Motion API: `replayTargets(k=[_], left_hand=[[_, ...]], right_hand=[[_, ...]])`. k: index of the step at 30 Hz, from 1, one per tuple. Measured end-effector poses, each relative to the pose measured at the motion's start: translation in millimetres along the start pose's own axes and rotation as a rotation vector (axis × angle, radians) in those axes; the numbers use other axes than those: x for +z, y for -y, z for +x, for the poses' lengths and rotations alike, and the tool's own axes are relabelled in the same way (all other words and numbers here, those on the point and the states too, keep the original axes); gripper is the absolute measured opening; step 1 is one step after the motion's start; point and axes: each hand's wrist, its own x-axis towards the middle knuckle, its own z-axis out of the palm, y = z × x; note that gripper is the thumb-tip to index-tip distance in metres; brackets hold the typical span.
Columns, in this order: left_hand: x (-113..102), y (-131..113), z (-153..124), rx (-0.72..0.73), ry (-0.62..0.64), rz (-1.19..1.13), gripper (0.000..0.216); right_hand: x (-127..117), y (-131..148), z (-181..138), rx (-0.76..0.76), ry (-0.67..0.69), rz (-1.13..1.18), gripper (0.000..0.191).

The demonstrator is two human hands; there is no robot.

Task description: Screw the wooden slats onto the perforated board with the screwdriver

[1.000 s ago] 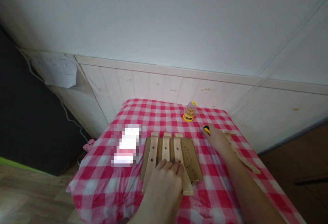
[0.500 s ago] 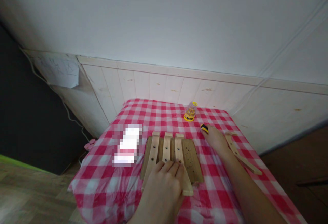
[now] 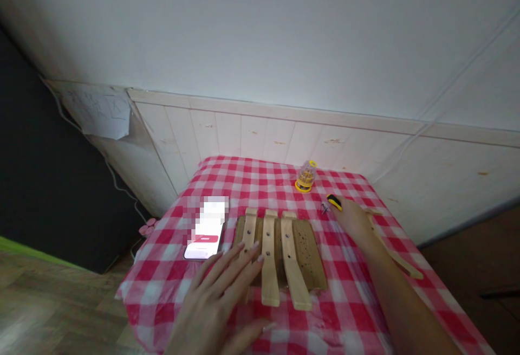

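Observation:
My left hand [image 3: 221, 290] is spread open, its fingers over the leftmost wooden strip [image 3: 251, 222] on a wooden board [image 3: 311, 257] dotted with small holes. Beside it lie a middle strip [image 3: 269, 279] and a right strip [image 3: 296, 282], both with dark screws or holes along them. My right hand [image 3: 351, 219] is closed around a yellow and black screwdriver handle [image 3: 335, 202]; the rest of the tool is hidden. Just left of that hand, small metal screws [image 3: 324, 208] rest on the cloth.
A phone [image 3: 203, 244] with a lit screen lies left of the board. A clear-topped yellow bit case [image 3: 305, 177] stands near the wall. Another wooden strip [image 3: 402, 264] lies beyond my right forearm. The checked tablecloth [image 3: 244, 179] covers the table.
My left hand has let go of the strips, opened, and moved left, uncovering the middle and right strips. My right hand stays on the screwdriver; screws beside it now show.

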Motion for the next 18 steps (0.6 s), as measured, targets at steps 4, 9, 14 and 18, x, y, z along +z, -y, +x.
replayTargets(k=[4, 9, 14, 18], left_hand=[[4, 1, 2, -0.087, -0.072, -0.072, 0.066], [3, -6, 39, -0.244, -0.149, -0.205, 0.051], [14, 20, 81, -0.389, -0.172, -0.23, 0.044], [33, 40, 85, -0.423, -0.118, -0.418, 0.043]], right_hand=[[-6, 5, -5, -0.02, -0.003, -0.001, 0.03], [-7, 9, -9, -0.064, 0.014, -0.002, 0.026], [-5, 10, -10, -0.098, 0.007, 0.038, 0.024], [-12, 18, -14, -0.146, -0.045, 0.135, 0.025]])
